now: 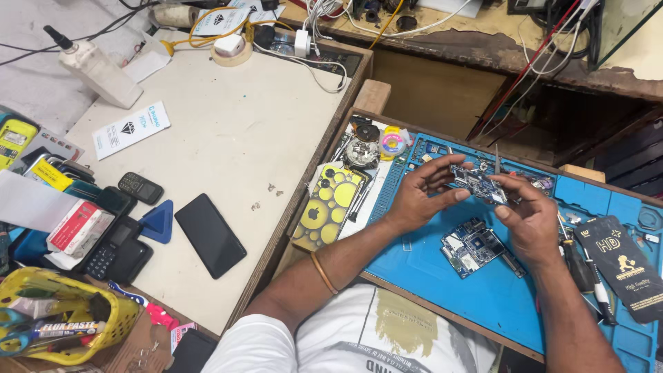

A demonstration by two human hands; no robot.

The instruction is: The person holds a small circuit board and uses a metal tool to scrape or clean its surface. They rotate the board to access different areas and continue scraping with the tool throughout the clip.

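Above one blue mat [442, 290], two hands [483, 207] (both gripping) hold one circuit board [478, 184].

Blue repair mat [483, 290] with circuit board [473, 246], white worktable [242, 131] bearing black phone [210, 235], blue pick [159, 222]

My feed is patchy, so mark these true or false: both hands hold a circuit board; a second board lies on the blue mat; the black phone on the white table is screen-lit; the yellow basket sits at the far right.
1. Both hands, left hand and right hand, hold a small circuit board: true.
2. A second board lies on the blue mat: true.
3. The black phone is lit: false, its screen is dark.
4. The yellow basket sits far right: false, it is at the lower left.
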